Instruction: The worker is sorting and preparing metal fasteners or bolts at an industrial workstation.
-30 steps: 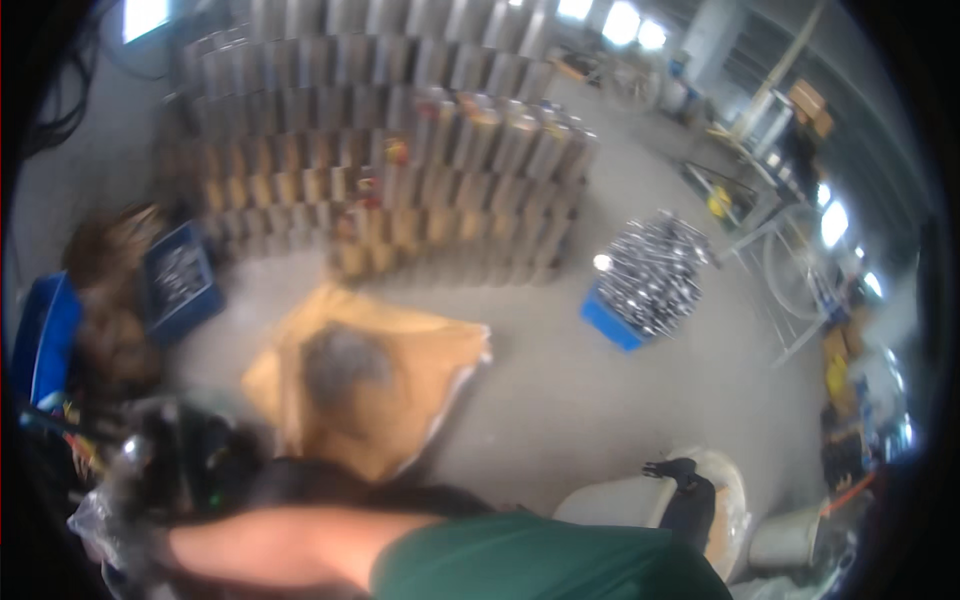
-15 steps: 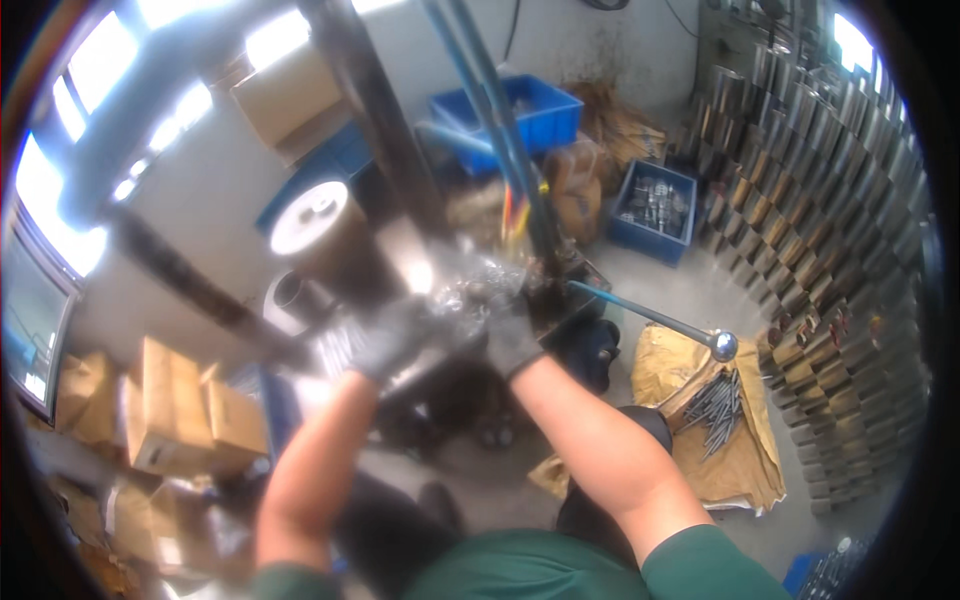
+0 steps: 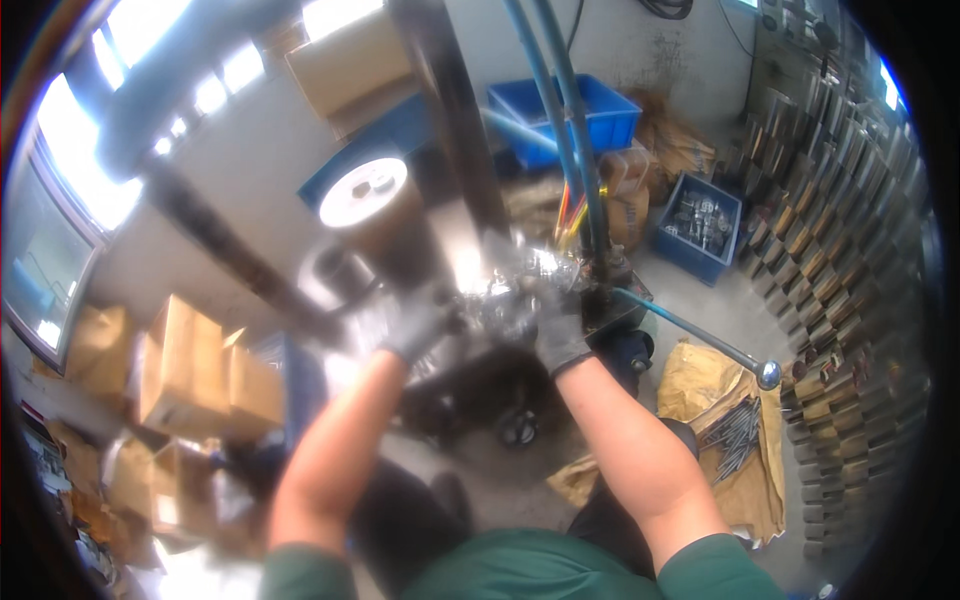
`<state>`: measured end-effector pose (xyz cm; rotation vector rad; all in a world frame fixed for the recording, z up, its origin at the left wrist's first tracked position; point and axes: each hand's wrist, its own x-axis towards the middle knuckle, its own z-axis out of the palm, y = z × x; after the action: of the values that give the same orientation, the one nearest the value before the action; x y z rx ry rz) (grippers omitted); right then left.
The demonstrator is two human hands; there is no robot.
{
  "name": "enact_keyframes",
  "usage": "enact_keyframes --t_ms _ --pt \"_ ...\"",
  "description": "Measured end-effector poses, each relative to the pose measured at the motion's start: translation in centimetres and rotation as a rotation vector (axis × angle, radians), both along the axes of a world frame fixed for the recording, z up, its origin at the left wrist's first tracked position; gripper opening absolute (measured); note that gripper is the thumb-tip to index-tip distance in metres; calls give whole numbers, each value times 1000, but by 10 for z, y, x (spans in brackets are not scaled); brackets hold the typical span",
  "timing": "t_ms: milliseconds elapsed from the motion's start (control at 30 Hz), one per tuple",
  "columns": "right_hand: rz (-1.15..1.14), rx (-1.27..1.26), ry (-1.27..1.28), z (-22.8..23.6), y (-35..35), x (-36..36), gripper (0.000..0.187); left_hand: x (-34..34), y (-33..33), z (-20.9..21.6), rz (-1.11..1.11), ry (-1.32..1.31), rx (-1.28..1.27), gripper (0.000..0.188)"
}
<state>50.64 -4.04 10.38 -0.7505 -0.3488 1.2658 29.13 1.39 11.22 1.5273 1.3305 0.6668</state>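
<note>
My left hand [image 3: 420, 325], in a dark grey glove, reaches over the metal work surface of a machine, and its fingers are smeared by motion. A matching glove covers my right hand [image 3: 560, 338], which is beside a cluster of shiny metal parts [image 3: 508, 308]. That cluster lies between and just beyond both hands. Blur and glare hide whether either hand grips a part. Left of the hands is a blurred metal cylinder [image 3: 340, 275]. Behind it stands a large drum-like cylinder with a white top [image 3: 365, 195].
A dark machine column [image 3: 455, 110] rises beyond the hands. A blue lever with a ball end [image 3: 768, 375] sticks out at right, above brown sacking with metal rods [image 3: 733, 437]. Blue bins [image 3: 570, 110], cardboard boxes [image 3: 185, 370] and stacked metal tubes [image 3: 800, 250] surround the spot.
The whole scene has shifted rightward in the picture as my head turned. Both hands stay by the shiny parts; the right one appears slightly farther from the left.
</note>
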Motion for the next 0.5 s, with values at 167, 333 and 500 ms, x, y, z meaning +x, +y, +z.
enact_keyframes --t_ms 167,333,500 --pt "-35 -7 -57 1 0 2 42 -21 21 -28 21 151 64 11" --pt "-83 -31 -56 18 -9 0 38 -27 37 -55 17 246 171 13" --pt "-37 30 -130 12 0 -1 40 -49 53 -78 -49 623 537 18"
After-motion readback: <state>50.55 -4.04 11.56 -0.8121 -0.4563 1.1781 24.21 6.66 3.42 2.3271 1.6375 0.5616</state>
